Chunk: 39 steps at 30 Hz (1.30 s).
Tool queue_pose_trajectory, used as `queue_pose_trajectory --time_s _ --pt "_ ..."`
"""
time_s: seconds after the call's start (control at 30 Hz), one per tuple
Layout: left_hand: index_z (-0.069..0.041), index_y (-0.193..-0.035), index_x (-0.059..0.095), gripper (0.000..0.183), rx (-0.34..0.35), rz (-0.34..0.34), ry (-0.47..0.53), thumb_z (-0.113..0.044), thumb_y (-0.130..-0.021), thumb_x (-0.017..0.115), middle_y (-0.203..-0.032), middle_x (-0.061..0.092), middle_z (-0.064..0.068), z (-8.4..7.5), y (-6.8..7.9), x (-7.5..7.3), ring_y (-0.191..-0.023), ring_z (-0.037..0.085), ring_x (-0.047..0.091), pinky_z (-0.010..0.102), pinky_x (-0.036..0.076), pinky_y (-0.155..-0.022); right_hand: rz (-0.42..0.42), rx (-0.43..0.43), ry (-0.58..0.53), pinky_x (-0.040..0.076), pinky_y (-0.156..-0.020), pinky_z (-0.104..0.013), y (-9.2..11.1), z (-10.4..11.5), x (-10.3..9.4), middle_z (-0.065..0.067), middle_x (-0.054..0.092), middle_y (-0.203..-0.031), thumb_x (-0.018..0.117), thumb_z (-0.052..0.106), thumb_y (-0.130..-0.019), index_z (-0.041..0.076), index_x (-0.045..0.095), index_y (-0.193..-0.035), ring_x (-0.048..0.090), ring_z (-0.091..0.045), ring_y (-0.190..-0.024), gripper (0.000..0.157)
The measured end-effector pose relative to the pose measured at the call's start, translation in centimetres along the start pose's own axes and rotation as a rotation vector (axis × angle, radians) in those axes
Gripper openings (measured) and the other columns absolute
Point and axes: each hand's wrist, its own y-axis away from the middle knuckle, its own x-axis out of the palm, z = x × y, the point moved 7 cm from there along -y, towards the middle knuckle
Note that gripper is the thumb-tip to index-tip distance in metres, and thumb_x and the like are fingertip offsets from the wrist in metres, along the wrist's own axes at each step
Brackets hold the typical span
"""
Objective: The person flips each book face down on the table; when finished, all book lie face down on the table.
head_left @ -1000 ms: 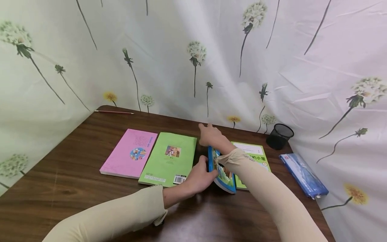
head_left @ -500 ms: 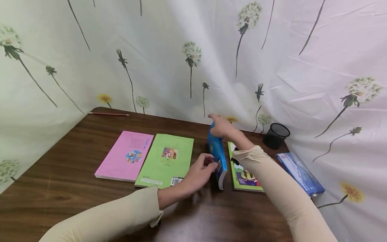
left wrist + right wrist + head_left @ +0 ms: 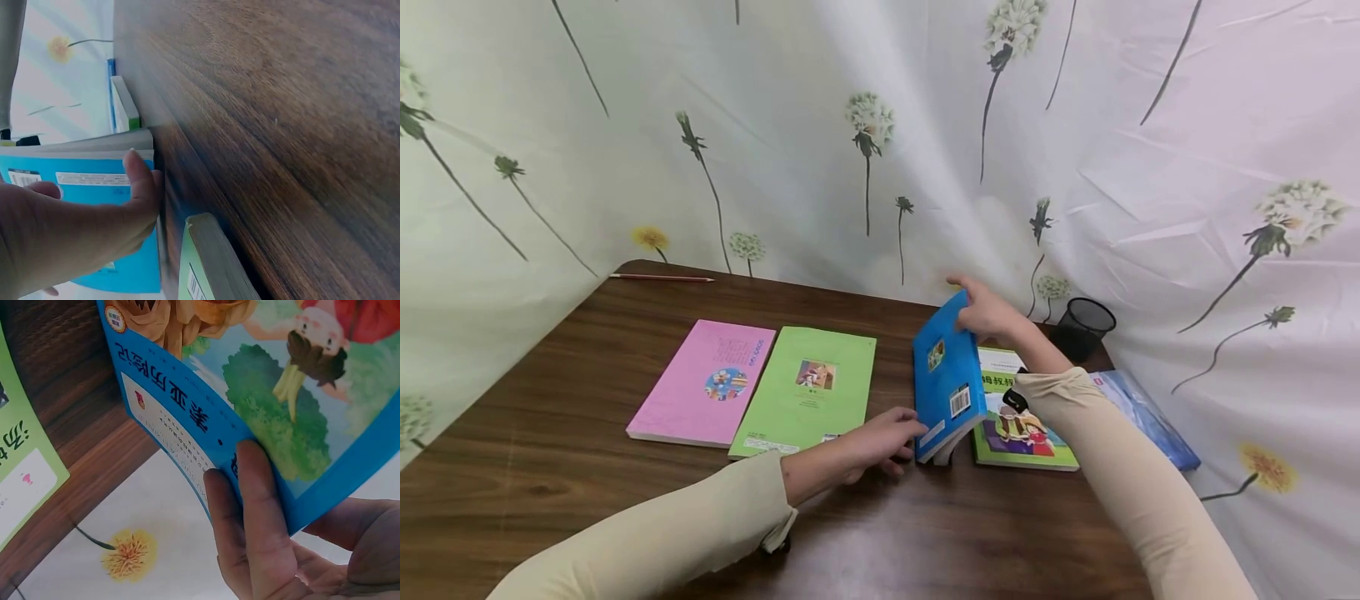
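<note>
A blue paperback book (image 3: 938,375) stands tilted on the table, its back cover with a barcode facing left in the head view. My right hand (image 3: 996,321) grips its upper edge. In the right wrist view the fingers (image 3: 265,512) lie against the illustrated front cover (image 3: 250,381), with the thumb behind. At the book's lower corner my left hand (image 3: 880,442) has its fingers loosely extended. The left wrist view has that hand (image 3: 81,228) in front of the blue back cover, fingertips close to the bottom edge. Right of the blue book lies a green picture book (image 3: 1026,437), partly covered by my right sleeve.
A pink book (image 3: 700,387) and a green book (image 3: 801,387) lie side by side on the left, back covers up. A pencil (image 3: 662,277) lies along the far edge. At right are a black mesh pen cup (image 3: 1084,325) and a flat blue-and-white package (image 3: 1153,421).
The blue book has swung up off the right-hand green book and turned its back cover into view. My right hand moved right with its top edge; my left hand loosened from the lower part.
</note>
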Motion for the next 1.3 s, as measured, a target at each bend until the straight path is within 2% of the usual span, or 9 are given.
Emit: queue_pose_trajectory --time_s 0.1,0.17,0.23,0.4,0.6,0.73,0.87,1.1,1.3 --pt "-0.002 -0.153 0.033 0.062 -0.026 0.018 0.007 -0.031 -0.102 0.053 -0.145 0.049 0.023 0.0 0.0 0.2 -0.122 0.036 0.059 0.038 0.059 -0.079 0.001 0.017 -0.053 0.057 -0.072 -0.041 0.0 -0.3 -0.4 -0.026 0.023 -0.157 0.051 -0.01 -0.088 0.018 0.018 -0.16 0.054 -0.038 -0.106 0.084" --pt "-0.003 -0.153 0.032 0.064 -0.046 0.023 0.021 -0.032 -0.101 0.054 -0.143 0.049 0.023 0.1 -0.1 0.2 -0.118 0.035 0.059 0.038 0.059 -0.08 -0.001 0.028 -0.092 0.057 -0.087 -0.053 0.1 -0.5 -0.6 -0.025 0.013 -0.163 0.052 -0.01 -0.089 0.018 0.017 -0.161 0.043 -0.047 -0.13 0.084" --pt "-0.003 -0.154 0.031 0.065 -0.062 0.029 0.038 -0.033 -0.101 0.055 -0.14 0.05 0.023 0.2 -0.2 0.3 -0.113 0.034 0.061 0.039 0.06 -0.081 0.008 0.041 -0.141 0.05 -0.098 -0.061 0.1 -0.8 -0.8 -0.024 0.006 -0.166 0.052 -0.01 -0.09 0.019 0.016 -0.161 0.033 -0.052 -0.141 0.085" --pt "-0.002 -0.153 0.027 0.064 -0.073 0.064 0.124 -0.032 -0.103 0.052 -0.134 0.052 0.026 0.5 -0.6 0.2 -0.11 0.036 0.066 0.047 0.059 -0.089 0.011 0.061 -0.215 0.042 -0.105 -0.066 0.3 -1.5 -1.4 -0.021 0.003 -0.167 0.053 -0.006 -0.094 0.022 0.014 -0.161 0.029 -0.054 -0.143 0.082" --pt "-0.001 -0.144 0.039 0.052 -0.072 0.094 0.223 -0.031 -0.102 0.051 -0.123 0.062 0.024 0.7 -0.9 -0.4 -0.107 0.035 0.07 0.051 0.057 -0.092 0.005 0.041 -0.279 0.039 -0.107 -0.067 0.3 -1.8 -2.2 -0.021 0.0 -0.168 0.051 -0.005 -0.097 0.022 0.007 -0.162 0.027 -0.055 -0.144 0.083" --pt "-0.003 -0.14 0.043 0.049 -0.059 0.043 0.246 -0.029 -0.1 0.054 -0.116 0.064 0.021 0.5 -0.8 -1.1 -0.093 0.026 0.072 0.042 0.06 -0.083 -0.001 0.02 -0.286 0.04 -0.106 -0.066 0.3 -1.6 -2.6 -0.022 0.001 -0.167 0.052 -0.004 -0.097 0.021 0.006 -0.162 0.029 -0.055 -0.143 0.083" --pt "-0.003 -0.135 0.045 0.045 -0.035 -0.018 0.266 -0.026 -0.097 0.056 -0.106 0.061 0.016 0.2 -0.5 -1.9 -0.082 0.02 0.069 0.03 0.057 -0.071 -0.006 0.006 -0.277 0.042 -0.105 -0.065 0.3 -1.7 -2.8 -0.023 0.002 -0.167 0.052 -0.004 -0.097 0.02 0.006 -0.162 0.032 -0.054 -0.142 0.083" --pt "0.0 -0.123 0.054 0.036 -0.005 -0.069 0.283 -0.023 -0.095 0.058 -0.096 0.063 0.012 -0.2 -0.1 -3.4 -0.073 0.015 0.063 0.024 0.053 -0.066 0.009 0.012 -0.29 0.044 -0.104 -0.063 0.4 -2.6 -2.6 -0.021 0.001 -0.168 0.053 -0.005 -0.096 0.022 0.006 -0.162 0.032 -0.053 -0.142 0.085" --pt "-0.001 -0.136 0.048 0.047 0.032 -0.133 0.216 -0.023 -0.096 0.06 -0.1 0.066 0.012 -0.7 0.2 -4.3 -0.069 0.014 0.064 0.023 0.053 -0.065 0.022 0.024 -0.308 0.048 -0.101 -0.061 0.1 -3.5 -2.0 -0.019 0.001 -0.168 0.054 -0.008 -0.093 0.024 0.008 -0.162 0.035 -0.052 -0.141 0.088"
